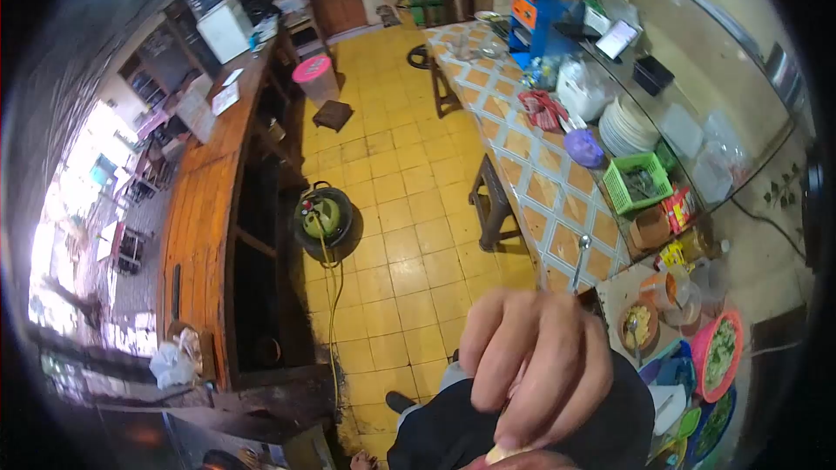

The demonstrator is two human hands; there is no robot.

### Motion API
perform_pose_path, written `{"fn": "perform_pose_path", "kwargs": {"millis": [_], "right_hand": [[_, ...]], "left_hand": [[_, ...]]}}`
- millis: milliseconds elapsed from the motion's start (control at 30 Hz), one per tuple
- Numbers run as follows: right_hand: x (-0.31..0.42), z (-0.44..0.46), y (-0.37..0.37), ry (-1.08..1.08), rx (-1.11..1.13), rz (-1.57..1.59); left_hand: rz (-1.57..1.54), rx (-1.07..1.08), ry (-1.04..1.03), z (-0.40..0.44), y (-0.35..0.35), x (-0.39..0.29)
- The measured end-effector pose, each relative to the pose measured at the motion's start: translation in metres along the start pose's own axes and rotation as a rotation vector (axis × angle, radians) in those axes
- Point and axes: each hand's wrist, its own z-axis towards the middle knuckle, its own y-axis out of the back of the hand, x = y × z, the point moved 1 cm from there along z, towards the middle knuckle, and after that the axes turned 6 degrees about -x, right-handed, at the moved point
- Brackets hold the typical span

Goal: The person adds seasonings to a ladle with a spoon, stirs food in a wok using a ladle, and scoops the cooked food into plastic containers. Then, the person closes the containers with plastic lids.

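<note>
My right hand (535, 365) is raised close to the camera at the lower centre, its back up and its fingers curled down and closed. Its fingertips meet a small pale piece (500, 453) at the bottom edge; what exactly it is cannot be made out. Just below, my left hand (531, 461) shows only as a strip of skin cut off by the frame, touching the same piece. Dark clothing (435, 435) lies behind both hands.
On the right, a tiled table (522, 165) holds a spoon (582, 252), a green basket (638, 183) and plates (627, 126). Nearer are a food bowl (638, 329) and a pink basin of greens (718, 357). A wooden counter (205, 226) stands left, a green tank (324, 218) on the floor.
</note>
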Motion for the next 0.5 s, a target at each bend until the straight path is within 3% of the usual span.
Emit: {"fn": "perform_pose_path", "kwargs": {"millis": [67,167,267,300,400,467,500], "right_hand": [[-0.014,0.004,-0.032,-0.075,-0.015,0.063],[-0.038,0.008,-0.078,0.054,0.136,0.4],[-0.061,-0.014,-0.122,-0.203,0.113,0.4],[-0.076,-0.026,-0.144,-0.353,0.074,0.348],[-0.127,-0.096,-0.229,-1.038,0.028,0.013],[-0.167,-0.163,-0.305,-1.266,0.069,-0.053],[-0.184,-0.196,-0.341,-1.298,0.15,0.057]], "left_hand": [[-0.056,-0.008,0.023,0.002,0.0,0.035],[-0.146,-0.045,0.057,0.003,0.008,0.097],[-0.202,-0.08,0.094,0.02,0.014,0.162],[-0.404,0.137,0.152,0.036,0.028,0.18],[-0.534,-0.114,-0.036,0.029,0.037,0.229],[-0.546,-0.261,-0.097,0.056,0.055,0.277],[-0.435,-0.337,-0.102,0.055,0.069,0.288]]}}
